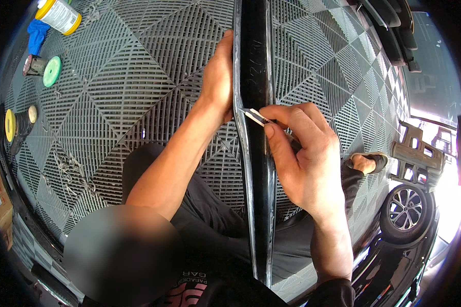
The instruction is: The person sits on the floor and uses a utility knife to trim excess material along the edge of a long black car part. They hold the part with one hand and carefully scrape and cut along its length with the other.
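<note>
A long, narrow black car trim panel [256, 77] stands on end in front of me, running from the top of the view down between my legs. My left hand [218, 77] grips its left side, with most of the fingers hidden behind it. In a pinch of thumb and fingers, my right hand [305, 148] holds a small cutter blade [256, 117] with a pale strip along it. The blade's dark tip meets the panel's left edge, where a thin pale line runs along the rim. Faint handwritten marks show on the panel's dark face.
Grey slatted tiles [153, 66] cover the floor. To the left lie a yellow-and-white tub [61, 18], a blue cloth [37, 36], a green round pad [51, 71], a yellow-rimmed roll [10, 125], thin shavings [71, 171] and a cardboard box [0, 199]. A wheel [405, 212] stands right.
</note>
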A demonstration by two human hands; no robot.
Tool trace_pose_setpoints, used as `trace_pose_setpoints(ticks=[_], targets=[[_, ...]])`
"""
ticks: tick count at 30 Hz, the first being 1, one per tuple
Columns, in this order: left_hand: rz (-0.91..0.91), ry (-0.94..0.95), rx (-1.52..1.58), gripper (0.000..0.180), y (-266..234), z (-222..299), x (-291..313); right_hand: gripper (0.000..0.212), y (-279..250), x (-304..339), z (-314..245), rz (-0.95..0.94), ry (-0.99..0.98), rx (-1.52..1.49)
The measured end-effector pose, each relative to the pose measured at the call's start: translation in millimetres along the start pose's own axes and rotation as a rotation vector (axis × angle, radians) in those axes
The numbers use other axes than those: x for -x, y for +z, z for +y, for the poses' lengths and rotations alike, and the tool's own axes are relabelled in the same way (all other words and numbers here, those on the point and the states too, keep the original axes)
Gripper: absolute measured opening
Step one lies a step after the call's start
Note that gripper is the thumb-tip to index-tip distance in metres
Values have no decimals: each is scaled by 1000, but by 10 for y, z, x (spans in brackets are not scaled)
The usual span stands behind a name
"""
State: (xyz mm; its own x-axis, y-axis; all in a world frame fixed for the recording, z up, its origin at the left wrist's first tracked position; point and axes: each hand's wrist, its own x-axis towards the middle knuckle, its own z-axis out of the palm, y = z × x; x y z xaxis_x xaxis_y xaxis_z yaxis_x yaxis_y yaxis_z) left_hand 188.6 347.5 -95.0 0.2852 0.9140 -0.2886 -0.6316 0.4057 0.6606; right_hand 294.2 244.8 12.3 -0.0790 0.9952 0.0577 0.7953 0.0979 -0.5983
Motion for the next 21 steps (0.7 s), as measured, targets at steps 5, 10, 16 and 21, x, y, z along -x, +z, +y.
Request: trace_pose_setpoints(ticks=[5,10,16,21], targets=[[0,17,-13,55,-30,-22,-24,24,-93,34,-70,-53,74,-25],[-11,50,-54,56,3,5,9,20,-129,51,25,-14,32,-68],[-16,70,-57,56,-12,-2,0,16,-82,104,66,36,34,-38],[-6,67,-81,56,-8,-13,-8,16,-30,166,17,63,102,-61]])
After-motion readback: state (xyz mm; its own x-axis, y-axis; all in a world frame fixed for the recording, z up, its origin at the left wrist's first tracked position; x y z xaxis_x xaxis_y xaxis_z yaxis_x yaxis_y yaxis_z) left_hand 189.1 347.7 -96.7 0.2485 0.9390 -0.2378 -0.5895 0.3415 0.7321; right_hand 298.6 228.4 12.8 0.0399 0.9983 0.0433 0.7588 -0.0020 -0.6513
